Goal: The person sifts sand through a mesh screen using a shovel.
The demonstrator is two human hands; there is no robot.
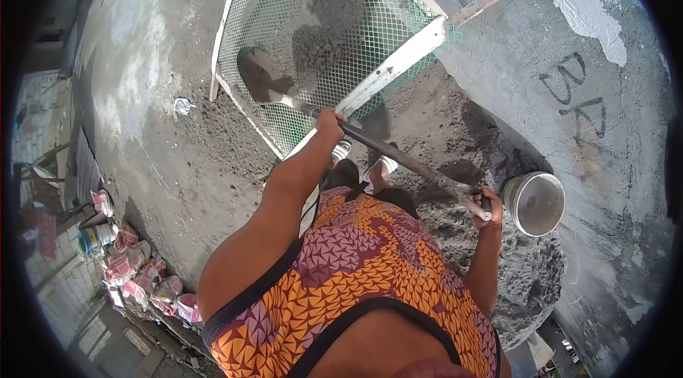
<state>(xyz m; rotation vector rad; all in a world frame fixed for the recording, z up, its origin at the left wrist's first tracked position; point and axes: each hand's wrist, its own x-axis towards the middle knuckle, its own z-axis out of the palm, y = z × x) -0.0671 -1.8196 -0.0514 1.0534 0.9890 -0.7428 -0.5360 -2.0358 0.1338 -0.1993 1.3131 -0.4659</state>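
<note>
A long-handled shovel (pixel 398 156) slants across the front of my body. My left hand (pixel 329 124) is wrapped round its shaft near the blade end. At the other end, my right hand (pixel 489 207) grips the top of the handle. The dark shovel blade (pixel 257 73) lies over a green mesh screen (pixel 395 26) with a wooden frame (pixel 395 65). Grey sand (pixel 319 47) sits in clumps on the mesh, just beside the blade.
A bucket (pixel 538 204) stands to the right, by a rough wall (pixel 605 44). Loose sand (pixel 445 108) is heaped beside the screen and around my feet. Several filled bags (pixel 139 275) lie at the lower left. Crumpled white litter (pixel 183 106) rests on the ground.
</note>
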